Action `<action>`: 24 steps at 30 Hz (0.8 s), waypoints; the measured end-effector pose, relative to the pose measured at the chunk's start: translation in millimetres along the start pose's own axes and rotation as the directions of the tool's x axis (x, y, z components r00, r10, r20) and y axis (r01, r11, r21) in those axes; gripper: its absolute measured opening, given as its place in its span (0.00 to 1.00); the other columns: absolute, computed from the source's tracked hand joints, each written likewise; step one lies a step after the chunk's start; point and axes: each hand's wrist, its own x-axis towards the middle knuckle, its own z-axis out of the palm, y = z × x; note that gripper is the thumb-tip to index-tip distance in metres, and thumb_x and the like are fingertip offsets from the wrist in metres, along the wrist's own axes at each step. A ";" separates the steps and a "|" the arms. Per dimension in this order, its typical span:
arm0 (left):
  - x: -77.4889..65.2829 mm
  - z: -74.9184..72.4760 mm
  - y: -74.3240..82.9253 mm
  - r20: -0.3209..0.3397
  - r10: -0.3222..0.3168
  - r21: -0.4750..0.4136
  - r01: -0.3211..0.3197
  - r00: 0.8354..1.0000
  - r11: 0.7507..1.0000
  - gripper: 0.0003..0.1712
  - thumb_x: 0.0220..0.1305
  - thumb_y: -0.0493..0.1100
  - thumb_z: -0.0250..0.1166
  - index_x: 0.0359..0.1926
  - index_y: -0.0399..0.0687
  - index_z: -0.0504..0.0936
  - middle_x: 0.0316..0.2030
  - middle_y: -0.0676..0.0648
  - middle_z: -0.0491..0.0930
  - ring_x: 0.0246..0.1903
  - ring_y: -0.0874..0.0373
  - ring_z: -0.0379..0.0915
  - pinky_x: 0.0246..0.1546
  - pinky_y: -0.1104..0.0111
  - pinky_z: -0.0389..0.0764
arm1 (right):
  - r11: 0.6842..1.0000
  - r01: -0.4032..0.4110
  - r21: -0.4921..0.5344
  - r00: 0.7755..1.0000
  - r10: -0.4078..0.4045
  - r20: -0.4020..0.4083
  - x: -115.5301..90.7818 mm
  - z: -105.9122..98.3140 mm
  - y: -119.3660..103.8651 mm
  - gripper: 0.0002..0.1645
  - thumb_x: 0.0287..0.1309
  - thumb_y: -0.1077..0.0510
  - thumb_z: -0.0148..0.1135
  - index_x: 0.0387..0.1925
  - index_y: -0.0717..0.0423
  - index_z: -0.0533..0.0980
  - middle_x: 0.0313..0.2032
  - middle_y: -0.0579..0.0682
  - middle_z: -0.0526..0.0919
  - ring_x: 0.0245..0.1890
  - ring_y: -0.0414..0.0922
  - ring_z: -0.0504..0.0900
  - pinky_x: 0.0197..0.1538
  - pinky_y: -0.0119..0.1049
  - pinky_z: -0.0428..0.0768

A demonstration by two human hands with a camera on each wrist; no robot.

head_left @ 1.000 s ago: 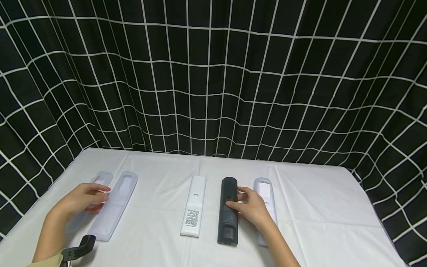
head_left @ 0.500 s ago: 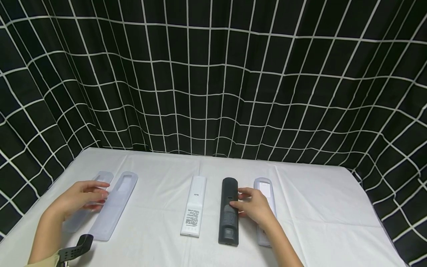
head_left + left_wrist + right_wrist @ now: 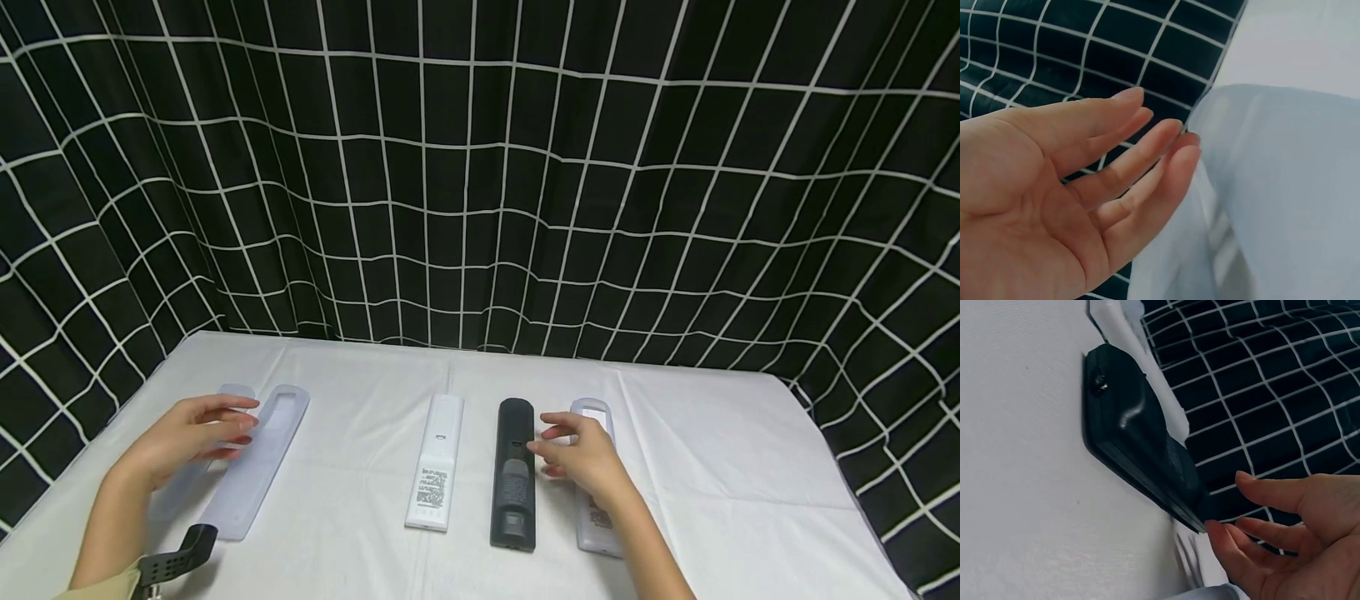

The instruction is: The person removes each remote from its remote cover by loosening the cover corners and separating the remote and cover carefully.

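Observation:
My left hand (image 3: 183, 437) hovers over two translucent remote covers with its fingers loosely bent and nothing in them. The nearer cover (image 3: 251, 475) lies just right of the fingers; the hand partly hides the other cover (image 3: 176, 493). In the left wrist view, the fingertips come close to a cover's edge (image 3: 1291, 187). A black remote control (image 3: 513, 500) rests back side up on the cloth. Beside its right edge is my right hand (image 3: 585, 457), thumb and fingers spread apart. The right wrist view has the fingertips near the far end of the black remote (image 3: 1129, 419).
Left of the black remote lies a white remote control (image 3: 437, 454), label side up. Another white remote in a translucent cover (image 3: 597, 537) lies partly under the right forearm. A white cloth (image 3: 735, 467) covers the table. A black curtain with white grid lines (image 3: 480, 183) surrounds it.
My right hand has let go of the black remote and moved slightly right. The black remote stays about where it was. My left hand has risen a little over the covers.

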 end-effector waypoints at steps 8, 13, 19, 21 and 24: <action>9.1 18.8 8.9 -0.030 0.059 -0.090 -0.061 0.998 0.994 0.31 0.79 0.38 0.60 0.71 0.20 0.65 0.55 0.35 0.84 0.44 0.64 0.85 0.47 0.66 0.89 | 1.000 0.015 0.011 1.000 -0.015 -0.017 0.2 -8.9 2.0 0.31 0.64 0.65 0.69 0.66 0.74 0.73 0.50 0.65 0.82 0.32 0.49 0.89 0.37 0.40 0.90; 16.7 33.5 16.8 -0.048 0.075 -0.125 -0.080 0.996 0.989 0.30 0.80 0.39 0.58 0.71 0.21 0.65 0.57 0.31 0.82 0.44 0.61 0.86 0.47 0.64 0.89 | 1.000 0.010 0.009 0.999 -0.010 -0.033 0.9 -14.9 2.1 0.31 0.66 0.64 0.69 0.66 0.74 0.73 0.48 0.63 0.81 0.35 0.48 0.88 0.37 0.39 0.90; 22.8 53.8 29.2 -0.088 0.086 -0.184 -0.101 0.992 0.978 0.30 0.80 0.40 0.58 0.72 0.24 0.66 0.56 0.35 0.83 0.44 0.61 0.86 0.47 0.64 0.89 | 0.999 0.022 0.026 0.999 -0.021 -0.037 1.5 -23.2 1.0 0.30 0.68 0.64 0.67 0.67 0.74 0.72 0.49 0.64 0.82 0.35 0.47 0.87 0.37 0.38 0.90; 24.5 60.1 34.4 -0.089 0.102 -0.197 -0.118 0.991 0.973 0.29 0.80 0.39 0.57 0.72 0.24 0.66 0.54 0.38 0.84 0.44 0.61 0.86 0.48 0.64 0.89 | 0.999 0.025 0.031 0.999 -0.024 -0.041 1.8 -26.0 1.5 0.30 0.68 0.64 0.67 0.67 0.74 0.72 0.49 0.65 0.82 0.34 0.46 0.87 0.36 0.38 0.90; 27.6 69.5 42.8 -0.084 0.125 -0.213 -0.141 0.989 0.967 0.28 0.80 0.38 0.56 0.72 0.25 0.66 0.52 0.43 0.84 0.45 0.59 0.86 0.49 0.64 0.89 | 0.999 0.019 0.040 0.999 -0.018 -0.047 1.9 -29.7 2.6 0.31 0.69 0.64 0.66 0.68 0.74 0.71 0.51 0.66 0.81 0.33 0.45 0.87 0.36 0.36 0.89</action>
